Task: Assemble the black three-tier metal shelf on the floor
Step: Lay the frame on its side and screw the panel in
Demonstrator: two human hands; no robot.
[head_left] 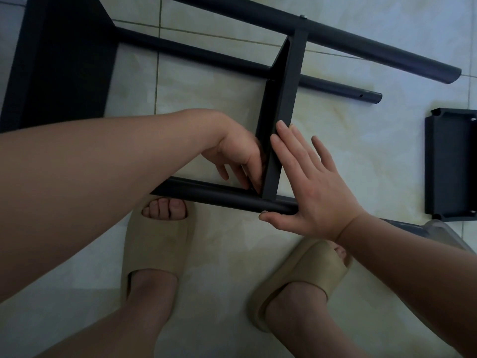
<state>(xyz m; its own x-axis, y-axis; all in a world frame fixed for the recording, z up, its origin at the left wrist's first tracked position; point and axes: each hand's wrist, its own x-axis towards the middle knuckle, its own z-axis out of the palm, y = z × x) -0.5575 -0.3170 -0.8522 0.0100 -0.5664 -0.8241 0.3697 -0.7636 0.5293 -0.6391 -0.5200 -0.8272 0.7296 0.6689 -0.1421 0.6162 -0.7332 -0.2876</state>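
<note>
In the head view, the black shelf frame (286, 81) lies on its side across the middle of the frame on the tiled floor (206, 104). My right hand (307, 187) lies flat, fingers straight, against the outer face of the upright tier panel, thumb along the near pole (206, 193). My left hand (237, 153) reaches in from the left, fingertips bunched in the corner where panel meets pole; I cannot tell whether they pinch anything. A loose tier (451, 164) lies well apart at the right edge. My tan slippers (157, 244) stand just below the near pole.
</note>
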